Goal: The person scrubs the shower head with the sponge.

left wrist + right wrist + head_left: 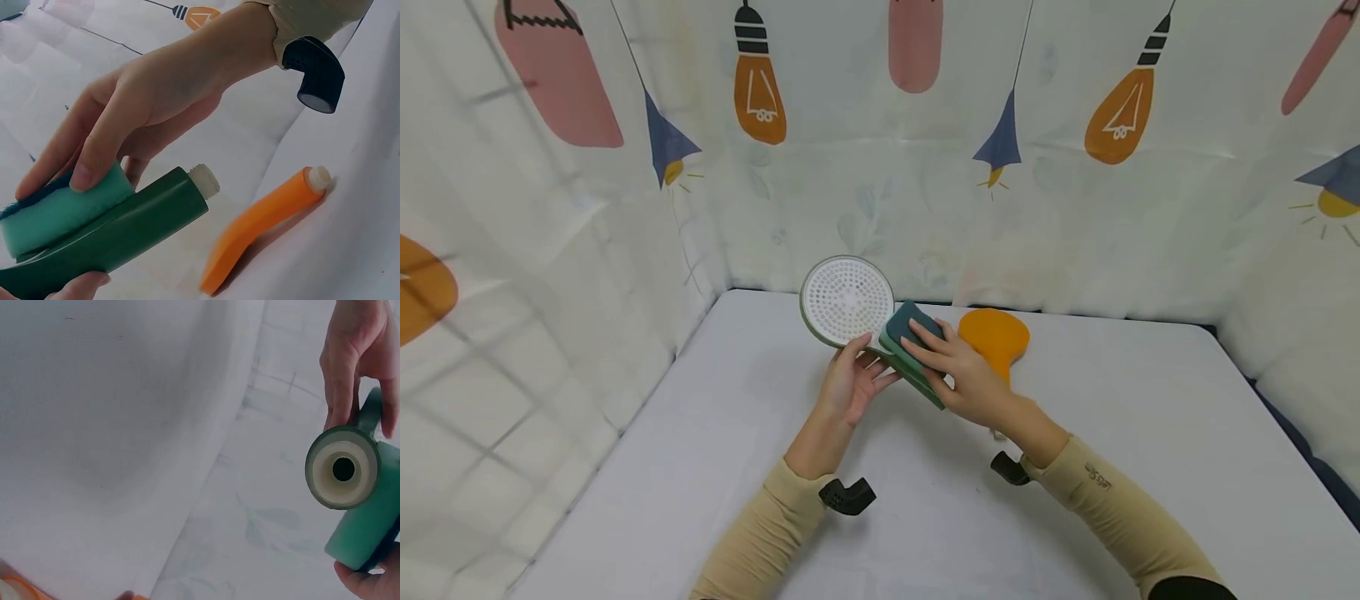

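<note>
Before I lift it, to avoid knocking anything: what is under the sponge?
Under the sponge is the green shower head's handle; its threaded end shows, but the covered patch cannot be seen.

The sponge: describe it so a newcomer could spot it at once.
Above the white table, the left hand holds a green shower head. The right hand grips the sponge against its handle. Unlike the shower head, it is a handleless block, dark blue and light green.
</note>
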Demonstrator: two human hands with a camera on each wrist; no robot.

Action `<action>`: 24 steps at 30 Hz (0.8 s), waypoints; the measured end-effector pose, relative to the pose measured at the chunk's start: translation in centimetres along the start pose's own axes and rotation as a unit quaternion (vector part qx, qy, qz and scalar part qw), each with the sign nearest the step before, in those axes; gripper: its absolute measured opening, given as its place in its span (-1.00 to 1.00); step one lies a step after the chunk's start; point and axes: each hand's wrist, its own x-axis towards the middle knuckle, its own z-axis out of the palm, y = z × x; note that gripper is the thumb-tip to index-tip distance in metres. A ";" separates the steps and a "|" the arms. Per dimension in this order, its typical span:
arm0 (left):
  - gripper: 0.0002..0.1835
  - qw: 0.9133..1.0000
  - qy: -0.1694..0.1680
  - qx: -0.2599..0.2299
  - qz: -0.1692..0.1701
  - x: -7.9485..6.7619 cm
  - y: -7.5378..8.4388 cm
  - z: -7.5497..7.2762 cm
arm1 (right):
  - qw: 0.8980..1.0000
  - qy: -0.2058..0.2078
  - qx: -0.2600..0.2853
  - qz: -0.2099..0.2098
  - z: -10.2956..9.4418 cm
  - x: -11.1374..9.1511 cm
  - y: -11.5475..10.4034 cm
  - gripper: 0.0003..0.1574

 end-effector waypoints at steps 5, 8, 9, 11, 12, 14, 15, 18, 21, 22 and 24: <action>-0.54 0.999 0.017 -0.009 0.027 -0.2 0.4 -0.1 | 0.998 -0.026 -0.034 -0.044 -0.1 0.3 -0.6 -0.34; -0.58 0.999 0.039 -0.015 0.034 -0.1 0.9 -0.2 | 0.996 -0.055 -0.046 -0.061 -0.3 0.2 -0.7 -0.34; -0.60 0.998 0.048 -0.017 0.035 -0.1 1.1 -0.3 | 0.994 -0.067 -0.048 -0.066 -0.4 0.1 -0.7 -0.34; -0.64 0.997 0.064 -0.020 0.036 0.1 1.6 -0.5 | 0.992 -0.087 -0.048 -0.075 -0.7 -0.3 -0.6 -0.33; -0.66 0.997 0.071 -0.022 0.036 0.1 1.8 -0.6 | 0.991 -0.096 -0.048 -0.078 -0.8 -0.6 -0.5 -0.32; -0.65 0.996 0.080 -0.022 0.040 0.2 2.2 -0.8 | 0.990 -0.105 -0.041 -0.081 -0.9 -1.2 -0.2 -0.30; -0.64 0.995 0.083 -0.022 0.043 0.3 2.4 -0.9 | 0.991 -0.105 -0.036 -0.080 -1.0 -1.5 0.0 -0.30; -0.60 0.995 0.088 -0.025 0.046 0.4 2.6 -1.1 | 0.992 -0.094 -0.021 -0.077 -1.1 -2.3 0.6 -0.28; -0.58 0.995 0.090 -0.030 0.043 0.5 2.4 -1.1 | 0.994 -0.077 -0.012 -0.078 -1.1 -2.4 1.2 -0.24; -0.57 0.995 0.091 -0.031 0.041 0.5 2.2 -1.1 | 0.994 -0.072 -0.008 -0.078 -1.0 -2.2 1.3 -0.24; -0.57 0.995 0.091 -0.031 0.035 0.5 1.9 -1.0 | 0.995 -0.066 -0.007 -0.075 -0.6 -1.8 1.3 -0.23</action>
